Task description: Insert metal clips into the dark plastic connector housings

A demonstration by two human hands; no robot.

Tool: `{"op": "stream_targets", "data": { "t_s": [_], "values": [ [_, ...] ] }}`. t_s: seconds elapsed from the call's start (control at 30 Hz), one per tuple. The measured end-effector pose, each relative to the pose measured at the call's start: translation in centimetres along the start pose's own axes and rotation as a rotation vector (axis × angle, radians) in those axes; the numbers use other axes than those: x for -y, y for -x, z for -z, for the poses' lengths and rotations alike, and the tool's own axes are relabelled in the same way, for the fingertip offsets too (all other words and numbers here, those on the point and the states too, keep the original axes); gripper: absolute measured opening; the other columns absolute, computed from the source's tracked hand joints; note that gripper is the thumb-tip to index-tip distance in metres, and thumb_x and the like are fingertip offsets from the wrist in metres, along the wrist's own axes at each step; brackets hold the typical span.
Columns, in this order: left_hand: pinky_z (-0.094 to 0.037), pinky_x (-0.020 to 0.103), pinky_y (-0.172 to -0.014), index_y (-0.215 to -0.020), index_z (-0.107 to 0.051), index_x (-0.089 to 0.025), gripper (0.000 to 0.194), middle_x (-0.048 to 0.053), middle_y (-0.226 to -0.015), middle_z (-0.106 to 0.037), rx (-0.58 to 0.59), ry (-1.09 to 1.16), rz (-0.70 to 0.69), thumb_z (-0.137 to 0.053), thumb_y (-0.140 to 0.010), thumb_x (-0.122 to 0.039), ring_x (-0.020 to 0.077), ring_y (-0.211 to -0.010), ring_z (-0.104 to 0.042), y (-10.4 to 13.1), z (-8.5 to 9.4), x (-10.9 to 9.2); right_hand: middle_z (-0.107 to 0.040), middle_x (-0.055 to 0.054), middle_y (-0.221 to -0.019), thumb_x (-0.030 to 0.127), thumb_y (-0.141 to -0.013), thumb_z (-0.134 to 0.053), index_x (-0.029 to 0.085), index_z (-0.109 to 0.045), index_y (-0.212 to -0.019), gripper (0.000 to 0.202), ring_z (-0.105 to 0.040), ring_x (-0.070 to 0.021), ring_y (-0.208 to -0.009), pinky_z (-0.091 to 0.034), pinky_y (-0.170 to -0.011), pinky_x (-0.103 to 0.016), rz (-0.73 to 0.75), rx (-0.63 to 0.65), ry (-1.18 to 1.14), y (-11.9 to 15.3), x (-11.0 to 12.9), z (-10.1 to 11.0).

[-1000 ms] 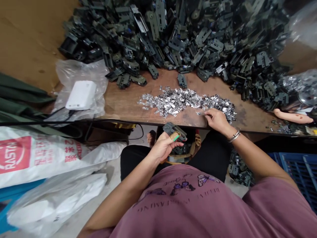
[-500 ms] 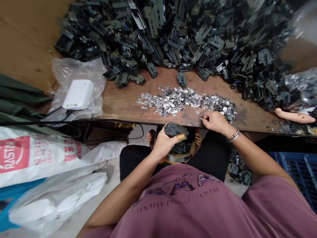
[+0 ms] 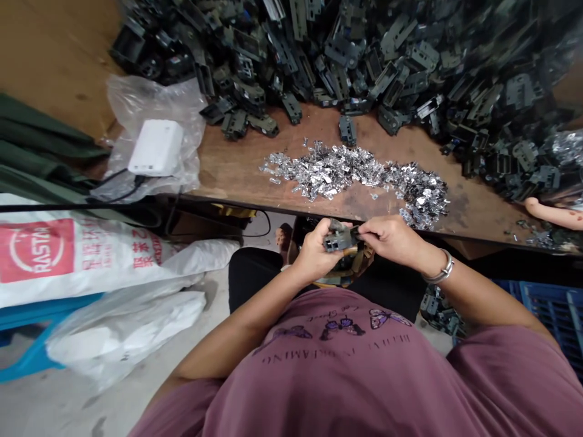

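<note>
My left hand [image 3: 313, 255] is wrapped round a dark grey-green plastic housing [image 3: 334, 243] with slots in its side, held just off the table's front edge above my lap. At the housing's right end, the fingertips of my right hand [image 3: 394, 241] are pinched together against it. Whatever sits in that pinch is too small to make out. Small shiny metal pieces [image 3: 325, 176] lie in a long heap on the table, just beyond both hands. A large pile of similar dark housings [image 3: 346, 54] covers the back of the table.
A white box [image 3: 156, 147] with a black cable rests on clear plastic at the left. Below it lies a printed white sack [image 3: 104, 252]. A flesh-coloured piece [image 3: 553, 212] lies at the right table edge; a blue crate [image 3: 546, 309] stands underneath.
My right hand has come off the table edge toward the left and now meets the housing. My left hand has turned the housing so its slotted side shows. The view has shifted slightly.
</note>
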State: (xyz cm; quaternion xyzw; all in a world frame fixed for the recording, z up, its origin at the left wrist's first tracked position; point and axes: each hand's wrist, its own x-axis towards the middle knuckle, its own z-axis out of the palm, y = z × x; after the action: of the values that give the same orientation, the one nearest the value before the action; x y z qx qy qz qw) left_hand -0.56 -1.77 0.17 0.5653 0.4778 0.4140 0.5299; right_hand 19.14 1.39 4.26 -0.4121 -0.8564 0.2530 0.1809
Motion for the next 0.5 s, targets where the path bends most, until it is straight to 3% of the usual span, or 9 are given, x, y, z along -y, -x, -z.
{"op": "stream_targets", "data": {
  "t_s": [0.13, 0.23, 0.3, 0.4, 0.5],
  "values": [
    [-0.052, 0.032, -0.082, -0.094, -0.06, -0.02, 0.039, 0.008, -0.104, -0.072, 0.009, 0.095, 0.033, -0.083, -0.064, -0.029, 0.0192, -0.087, -0.067, 0.6, 0.3, 1.1, -0.074, 0.001, -0.076, 0.019, -0.09, -0.057, 0.026, -0.075, -0.085, 0.02, -0.069, -0.0143, -0.07, -0.053, -0.064, -0.026, 0.052, 0.026, -0.124, 0.7, -0.3, 0.1],
    [-0.052, 0.031, -0.077, -0.093, -0.061, -0.019, 0.041, 0.005, -0.092, -0.071, -0.016, 0.122, 0.09, -0.084, -0.061, -0.03, 0.0168, -0.078, -0.065, 1.2, 0.8, 1.2, -0.076, -0.001, -0.084, 0.022, -0.093, -0.056, 0.026, -0.074, -0.095, 0.018, -0.072, -0.0156, -0.076, -0.058, -0.068, -0.029, 0.112, -0.119, -0.119, 1.7, 0.0, -0.2],
    [-0.052, 0.029, -0.073, -0.091, -0.062, -0.018, 0.042, 0.003, -0.087, -0.07, -0.023, 0.116, 0.115, -0.085, -0.059, -0.031, 0.0156, -0.074, -0.064, 1.5, 1.0, 0.9, -0.076, -0.003, -0.09, 0.019, -0.093, -0.054, 0.025, -0.072, -0.098, 0.02, -0.072, -0.0167, -0.083, -0.06, -0.072, -0.031, 0.18, -0.199, -0.071, 2.2, 0.3, -0.8],
    [-0.052, 0.028, -0.073, -0.089, -0.063, -0.018, 0.043, 0.003, -0.087, -0.07, -0.015, 0.087, 0.122, -0.086, -0.057, -0.032, 0.016, -0.075, -0.064, 1.9, 1.3, 0.5, -0.075, -0.005, -0.095, 0.015, -0.093, -0.051, 0.025, -0.07, -0.1, 0.022, -0.072, -0.0174, -0.089, -0.061, -0.075, -0.032, 0.277, -0.185, -0.043, 2.5, 0.7, -2.1],
    [-0.053, 0.028, -0.072, -0.09, -0.063, -0.018, 0.044, 0.004, -0.088, -0.071, -0.03, 0.069, 0.113, -0.087, -0.057, -0.034, 0.0164, -0.076, -0.065, 2.2, 1.5, 0.1, -0.075, -0.006, -0.093, 0.017, -0.091, -0.054, 0.023, -0.069, -0.096, 0.017, -0.072, -0.0179, -0.086, -0.061, -0.075, -0.033, 0.228, -0.2, -0.115, 2.3, 0.9, -3.3]
  ]
}}
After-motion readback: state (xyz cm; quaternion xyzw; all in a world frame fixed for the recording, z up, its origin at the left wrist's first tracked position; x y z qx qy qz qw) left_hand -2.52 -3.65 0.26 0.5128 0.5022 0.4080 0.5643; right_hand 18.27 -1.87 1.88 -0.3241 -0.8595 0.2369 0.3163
